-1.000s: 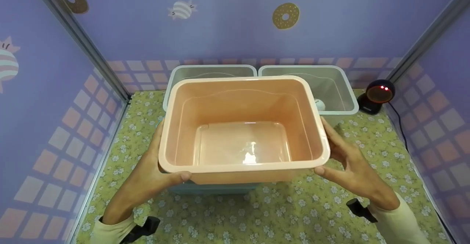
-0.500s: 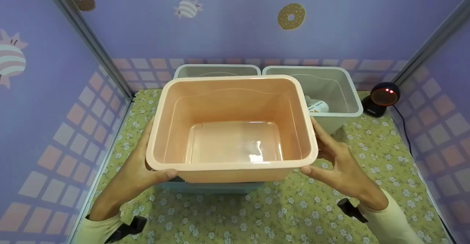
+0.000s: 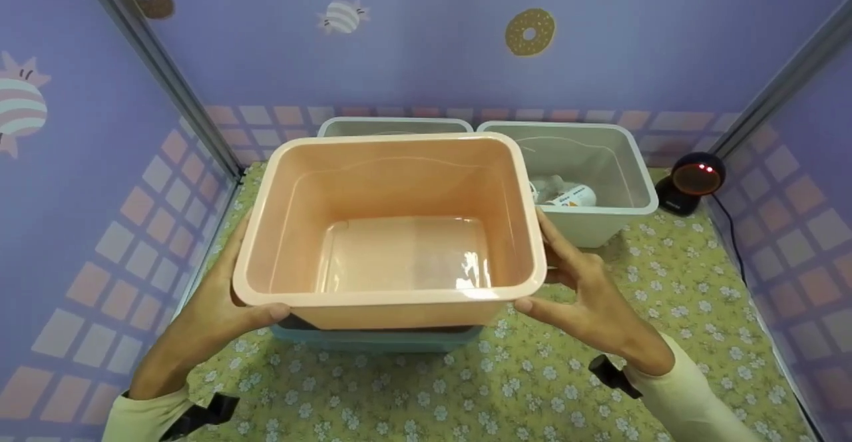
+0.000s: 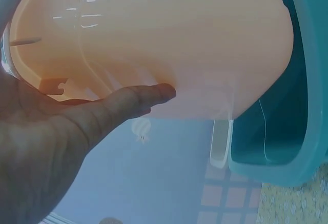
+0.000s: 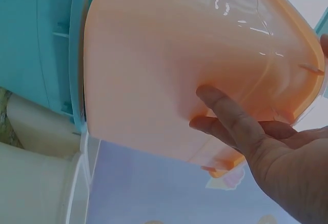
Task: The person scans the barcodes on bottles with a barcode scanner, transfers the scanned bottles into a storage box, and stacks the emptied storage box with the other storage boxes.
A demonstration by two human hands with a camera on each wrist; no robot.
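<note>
An orange plastic storage tub (image 3: 393,297), with nothing inside it, is between my two hands. My left hand (image 3: 216,302) grips its left side, the thumb lying at the front rim. On the opposite side my right hand (image 3: 586,295) holds it, thumb at the front right corner and fingers against the side wall. Directly beneath stands a teal tub (image 3: 379,341), mostly hidden in the head view. Both wrist views show the orange tub's lower end within the teal tub's rim (image 5: 78,55); how deep it sits I cannot tell.
Two pale grey tubs stand at the back wall; the left tub (image 3: 399,123) is mostly covered, and the right tub (image 3: 619,210) holds a white printed container (image 3: 576,197) and other items. A black scanner-like device (image 3: 692,179) with a cable stands right. Floral cloth (image 3: 466,395) covers the table.
Both hands have carried the orange tub leftward, uncovering more of the right grey tub and the items in it. The head view has also shifted slightly.
</note>
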